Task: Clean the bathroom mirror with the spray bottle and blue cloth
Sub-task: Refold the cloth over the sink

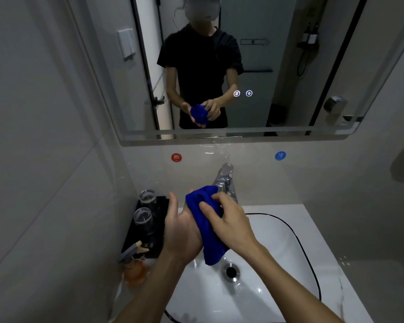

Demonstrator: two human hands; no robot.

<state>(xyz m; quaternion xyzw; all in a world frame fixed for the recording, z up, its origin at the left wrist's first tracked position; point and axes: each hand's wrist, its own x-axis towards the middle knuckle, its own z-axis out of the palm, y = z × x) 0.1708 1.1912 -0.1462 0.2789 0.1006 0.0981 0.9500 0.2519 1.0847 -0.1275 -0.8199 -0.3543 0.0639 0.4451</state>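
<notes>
Both hands over the sink (273,231), working the blue cloth (207,226) between them. Left hand (181,231) is under and beside the cloth, palm turned inward, fingers (173,202) extended upward and close together, cupping the bunched fabric. Right hand (231,221) lies on top, fingers (207,207) curled over the cloth and pressing it into the left palm. Cloth is wadded at the top near the faucet (225,180), with its lower end hanging down toward the drain (231,272). Spray bottle (133,264), orange body with a grey trigger head, stands untouched on the desk at the left edge, near the front corner of the black tray (159,248). Two clear glasses (145,219) sit upside down on that tray, one behind the other. Mirror (289,78) hangs on the wall above, reflecting the person in a black shirt holding the cloth; two small lit icons (243,93) glow on the glass. Red sticker (176,157) and blue sticker (280,155) on the wall below the mirror, either side of the faucet.
</notes>
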